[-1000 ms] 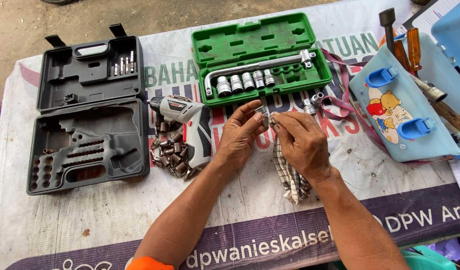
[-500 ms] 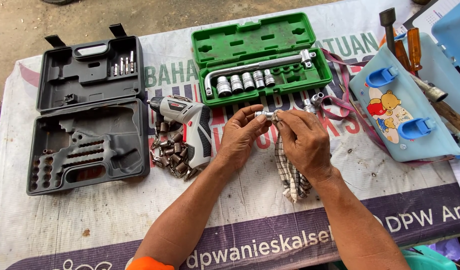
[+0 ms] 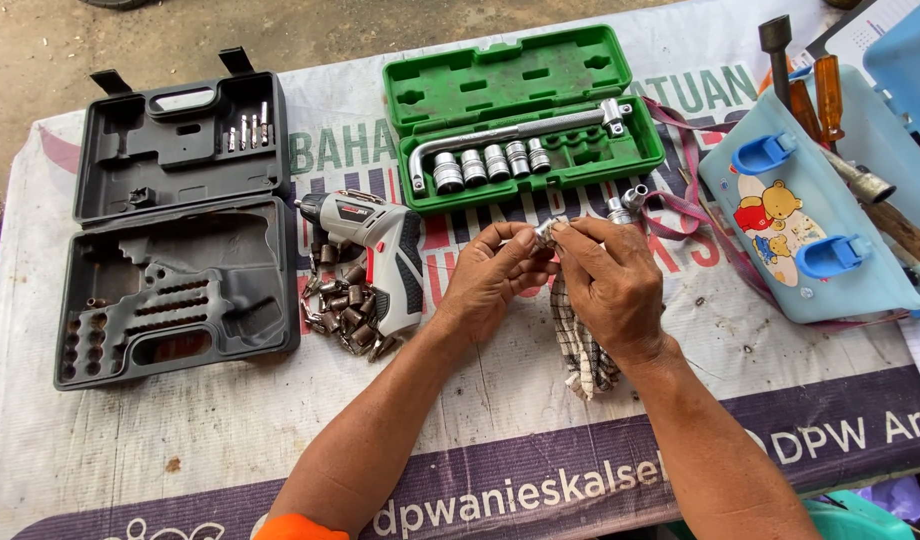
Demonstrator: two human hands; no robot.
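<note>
My left hand (image 3: 488,280) and my right hand (image 3: 610,285) meet at the table's middle, both pinching a small shiny metal socket (image 3: 547,232) between their fingertips. A checked cloth (image 3: 580,350) hangs under my right hand onto the table. Just beyond the hands lies an open green socket case (image 3: 520,115) holding an L-shaped wrench and a row of several sockets. Two loose sockets (image 3: 628,203) sit beside the case's front right corner.
A grey-and-red cordless screwdriver (image 3: 380,250) lies left of my hands over a pile of dark bits (image 3: 342,305). An open black tool case (image 3: 175,220) lies at the far left. A light blue box (image 3: 815,215) with tool handles stands at the right.
The socket went from my left fingers beside the cloth to being pinched by both hands. My hands drew closer together and the cloth slipped down under my right hand.
</note>
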